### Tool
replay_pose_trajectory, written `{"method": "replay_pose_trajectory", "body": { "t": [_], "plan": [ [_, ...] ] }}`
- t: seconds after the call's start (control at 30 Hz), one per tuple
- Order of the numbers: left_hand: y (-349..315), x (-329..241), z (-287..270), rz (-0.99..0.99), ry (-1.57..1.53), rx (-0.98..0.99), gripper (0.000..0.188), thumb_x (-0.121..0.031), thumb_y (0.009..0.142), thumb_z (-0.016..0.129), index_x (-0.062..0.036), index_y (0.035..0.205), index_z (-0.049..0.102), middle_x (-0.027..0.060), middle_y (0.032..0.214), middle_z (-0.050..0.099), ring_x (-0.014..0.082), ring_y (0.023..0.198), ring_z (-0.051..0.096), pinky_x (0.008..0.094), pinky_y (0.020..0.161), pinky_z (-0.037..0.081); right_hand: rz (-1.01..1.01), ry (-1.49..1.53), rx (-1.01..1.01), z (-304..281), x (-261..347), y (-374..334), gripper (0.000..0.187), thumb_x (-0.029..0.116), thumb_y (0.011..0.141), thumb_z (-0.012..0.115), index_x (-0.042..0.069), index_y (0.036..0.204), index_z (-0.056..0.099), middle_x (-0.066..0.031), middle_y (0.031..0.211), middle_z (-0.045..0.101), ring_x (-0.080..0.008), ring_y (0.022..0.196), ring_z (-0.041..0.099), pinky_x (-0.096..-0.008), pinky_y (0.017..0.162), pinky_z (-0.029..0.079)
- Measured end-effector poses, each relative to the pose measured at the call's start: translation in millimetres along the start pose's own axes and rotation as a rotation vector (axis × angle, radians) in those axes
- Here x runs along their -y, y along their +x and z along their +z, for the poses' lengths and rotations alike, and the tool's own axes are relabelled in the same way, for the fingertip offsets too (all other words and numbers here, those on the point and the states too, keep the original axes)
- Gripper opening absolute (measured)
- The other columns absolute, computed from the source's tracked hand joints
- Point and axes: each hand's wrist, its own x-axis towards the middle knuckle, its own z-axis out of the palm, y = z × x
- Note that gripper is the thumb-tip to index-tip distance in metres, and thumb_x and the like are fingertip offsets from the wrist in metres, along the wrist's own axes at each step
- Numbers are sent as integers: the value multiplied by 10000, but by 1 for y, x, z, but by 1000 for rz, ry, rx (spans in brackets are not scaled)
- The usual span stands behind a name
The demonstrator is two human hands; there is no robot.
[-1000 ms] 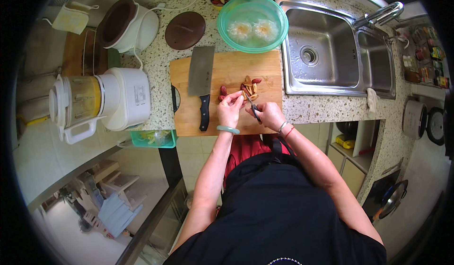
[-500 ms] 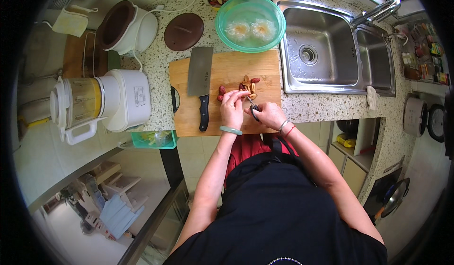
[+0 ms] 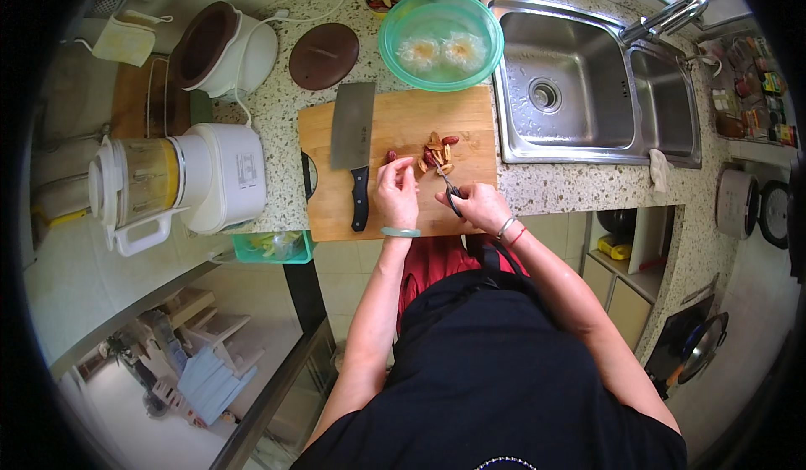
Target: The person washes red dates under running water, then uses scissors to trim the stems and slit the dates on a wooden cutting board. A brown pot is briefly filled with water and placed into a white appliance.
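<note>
On the wooden cutting board (image 3: pixel 453 113) lies a small heap of cut red dates (image 3: pixel 434 153), with a whole red date (image 3: pixel 450 140) at its edge. My right hand (image 3: pixel 483 207) grips black-handled scissors (image 3: pixel 454 198), their blades pointing at the heap. My left hand (image 3: pixel 396 197) is left of the scissors, fingers curled in; whatever they hold is hidden. Just beyond its fingertips sits another whole red date (image 3: pixel 391 156). A cleaver (image 3: pixel 353 130) with a black handle lies on the board left of my left hand.
Behind the board stands a green bowl (image 3: pixel 388 63) holding two pale, frilly pieces in liquid. A steel sink (image 3: pixel 579 147) is at the right. At the left are a blender (image 3: pixel 222 176), a white pot (image 3: pixel 256 54) and a brown lid (image 3: pixel 324 55). A green bin (image 3: pixel 273 258) hangs below the counter edge.
My left hand has drawn away from the scissors tips, leftward to the whole dates. Only one date shows there now, where two showed before. My right hand stays nearly in place with the scissors.
</note>
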Motion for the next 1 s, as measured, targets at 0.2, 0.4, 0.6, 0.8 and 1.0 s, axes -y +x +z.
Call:
{"method": "replay_pose_trajectory", "body": {
  "t": [0.2,0.4,0.6,0.8,1.0],
  "plan": [
    [1,1,-25,119,329,-67,171,-27,808,662,-54,972,621,66,913,551,152,672,576,263,625,499,-1,109,46,4,6,-1,666,674,767,568,28,616,629,-116,546,614,-247,565,651,-368,602,516],
    [1,5,-29,125,476,-20,240,-77,787,699,-82,1001,589,81,968,521,226,746,584,341,661,505,-34,108,31,11,1,3,662,664,764,582,21,610,621,-117,548,614,-245,574,655,-377,617,518],
    [4,8,-32,120,562,2,263,-73,777,702,-92,1013,589,79,912,539,225,775,590,339,678,508,-42,95,78,7,5,-1,674,675,753,587,14,640,654,-128,562,621,-250,600,662,-383,634,515],
    [-4,-14,-18,-91,-47,114,315,0,800,668,-53,1098,581,36,970,588,97,808,588,241,743,505,-51,256,145,12,-1,4,659,681,758,581,28,773,670,-92,599,618,-200,563,629,-354,580,495],
    [2,-21,-7,-165,-483,239,314,16,847,627,-5,1154,562,55,1040,616,110,918,599,243,812,510,-94,241,154,5,5,3,655,686,761,570,38,816,648,-111,697,637,-200,653,635,-342,616,478]
  ]
}}
